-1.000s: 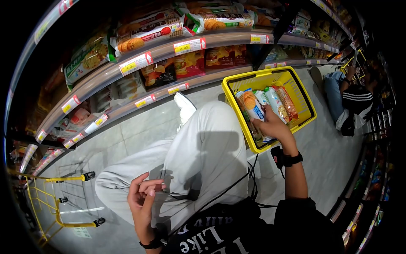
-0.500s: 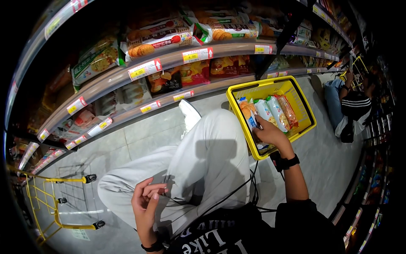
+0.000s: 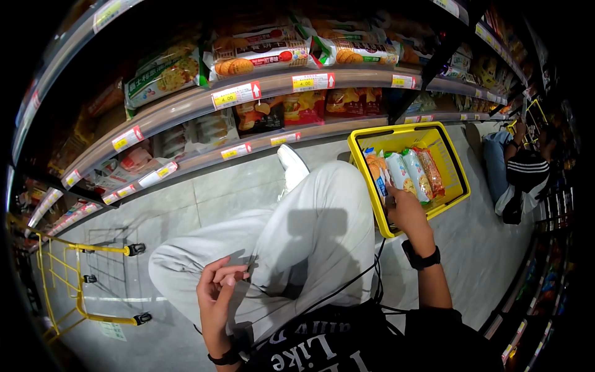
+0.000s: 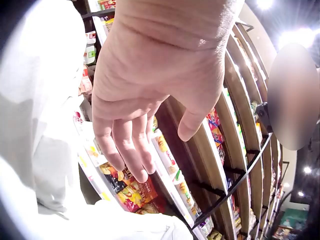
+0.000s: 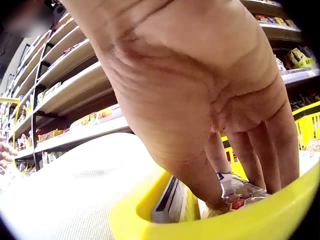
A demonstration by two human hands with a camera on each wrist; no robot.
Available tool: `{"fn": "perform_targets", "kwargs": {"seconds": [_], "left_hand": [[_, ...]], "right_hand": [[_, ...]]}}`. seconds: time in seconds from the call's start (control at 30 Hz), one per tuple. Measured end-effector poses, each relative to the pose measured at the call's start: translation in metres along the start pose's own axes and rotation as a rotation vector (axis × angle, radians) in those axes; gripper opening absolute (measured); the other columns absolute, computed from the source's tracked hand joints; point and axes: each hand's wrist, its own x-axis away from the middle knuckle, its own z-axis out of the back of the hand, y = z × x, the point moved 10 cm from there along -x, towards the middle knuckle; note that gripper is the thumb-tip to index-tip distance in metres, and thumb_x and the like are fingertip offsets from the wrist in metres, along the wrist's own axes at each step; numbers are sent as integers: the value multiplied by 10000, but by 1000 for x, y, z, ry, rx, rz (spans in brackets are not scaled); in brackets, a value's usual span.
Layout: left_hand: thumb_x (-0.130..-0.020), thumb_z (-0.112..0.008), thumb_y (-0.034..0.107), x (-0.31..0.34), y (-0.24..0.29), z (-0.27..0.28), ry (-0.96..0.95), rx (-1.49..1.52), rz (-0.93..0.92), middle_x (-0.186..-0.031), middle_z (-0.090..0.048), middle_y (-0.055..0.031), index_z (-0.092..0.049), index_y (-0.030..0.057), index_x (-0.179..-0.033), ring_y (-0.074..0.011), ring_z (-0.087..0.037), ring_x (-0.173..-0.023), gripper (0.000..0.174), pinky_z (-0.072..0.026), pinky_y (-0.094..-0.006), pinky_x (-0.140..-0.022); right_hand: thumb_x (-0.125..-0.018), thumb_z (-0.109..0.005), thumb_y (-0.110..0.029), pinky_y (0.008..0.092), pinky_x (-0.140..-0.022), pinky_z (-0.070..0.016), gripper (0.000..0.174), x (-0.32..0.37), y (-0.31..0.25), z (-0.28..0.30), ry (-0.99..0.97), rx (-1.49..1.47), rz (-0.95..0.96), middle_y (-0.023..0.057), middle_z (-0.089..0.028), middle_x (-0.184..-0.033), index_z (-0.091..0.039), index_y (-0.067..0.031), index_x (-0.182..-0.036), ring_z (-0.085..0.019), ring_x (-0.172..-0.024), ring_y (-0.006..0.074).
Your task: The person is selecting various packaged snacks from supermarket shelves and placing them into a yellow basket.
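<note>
Head view: the right hand grips the near end of a glossy biscuit packet in the yellow plastic basket. Left wrist view: the left hand hangs relaxed, empty. Right wrist view: crinkled film lies under the fingertips.

Your left hand hangs idle above your lap, its fingers loosely curled, while your right arm reaches forward and your right hand points downward, thumb set opposite its bent fingers.
</note>
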Motion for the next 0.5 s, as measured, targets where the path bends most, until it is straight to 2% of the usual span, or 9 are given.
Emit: {"fn": "perform_targets", "kwargs": {"seconds": [0.1, 0.17, 0.23, 0.5], "left_hand": [[-973, -605, 114, 0, -2, -3, 3, 0, 7, -1084, -705, -189, -509, -49, -1281, -250, -681, -956, 361, -502, -364, -926], [-970, -607, 138, -1, -3, -4, 14, 4, -1, -1065, -710, -185, -517, -49, -1273, -259, -685, -940, 368, -502, -374, -925], [-977, -610, 86, -3, -10, -5, -37, 32, 21, -1099, -698, -197, -502, -52, -1290, -235, -676, -977, 359, -507, -344, -921], [-973, -618, 85, -3, -10, -11, -42, 55, 40, -1091, -703, -191, -508, -55, -1290, -232, -676, -988, 364, -509, -353, -920]], "right_hand": [[-822, -599, -35, 517, -736, -534, 411, 4, -1, -7, 14, 9, 3, 275, -667, -811, -632, 31, -1226, -666, -786, 440], [-831, -573, -17, 514, -699, -538, 428, 4, 4, -18, 14, 136, 8, 268, -669, -796, -620, 21, -1255, -669, -769, 433], [-810, -629, -28, 509, -759, -537, 438, 6, 3, -16, 1, 120, -69, 276, -677, -867, -631, 1, -1248, -673, -835, 436], [-854, -619, -57, 514, -734, -533, 396, 7, 0, -13, -1, 123, -68, 275, -670, -823, -626, 14, -1244, -669, -791, 435]]}}
